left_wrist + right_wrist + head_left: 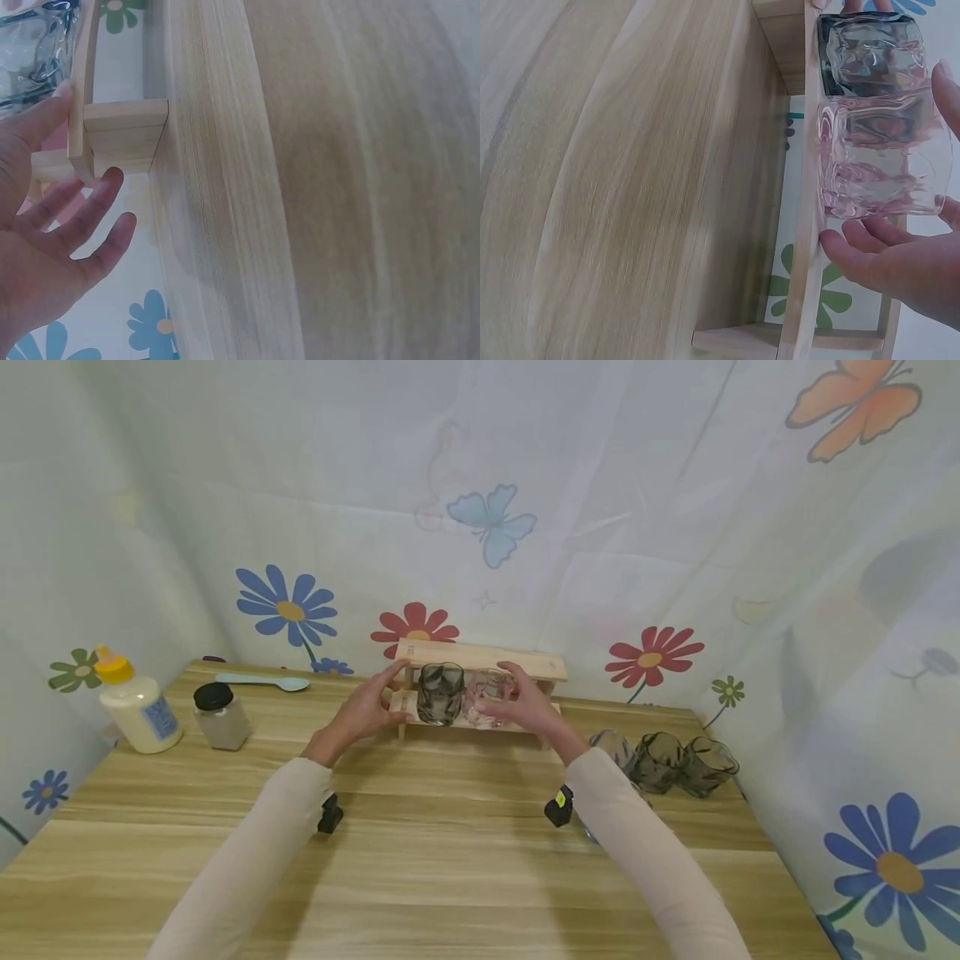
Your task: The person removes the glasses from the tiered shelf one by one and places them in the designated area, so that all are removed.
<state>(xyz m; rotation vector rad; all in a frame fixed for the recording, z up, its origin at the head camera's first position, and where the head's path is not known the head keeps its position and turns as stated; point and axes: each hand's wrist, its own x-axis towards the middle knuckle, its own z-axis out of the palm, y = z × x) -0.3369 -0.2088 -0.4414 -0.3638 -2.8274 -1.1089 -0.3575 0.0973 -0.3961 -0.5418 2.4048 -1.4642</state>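
A small two-step wooden rack [480,653] stands at the back of the table. On its lower step sit a smoky grey glass [440,695] and, right beside it, a clear pink glass [881,157]. My right hand [528,702] holds the pink glass, its thumb on one side and its fingers around the other. At the rack's left end is my left hand [367,706]; the thumb lies against the lower step and the fingers reach behind it. In the left wrist view, the outer fingers of that hand [60,232] spread loosely below the wooden end.
Right of the rack stand a bluish glass [613,750] and two dark glasses [660,762], with another glass partly hidden under the right forearm. At left are a yellow-capped bottle [138,710], a black-lidded jar [221,718] and a pale blue spoon [262,681]. A printed curtain [337,485] hangs behind.
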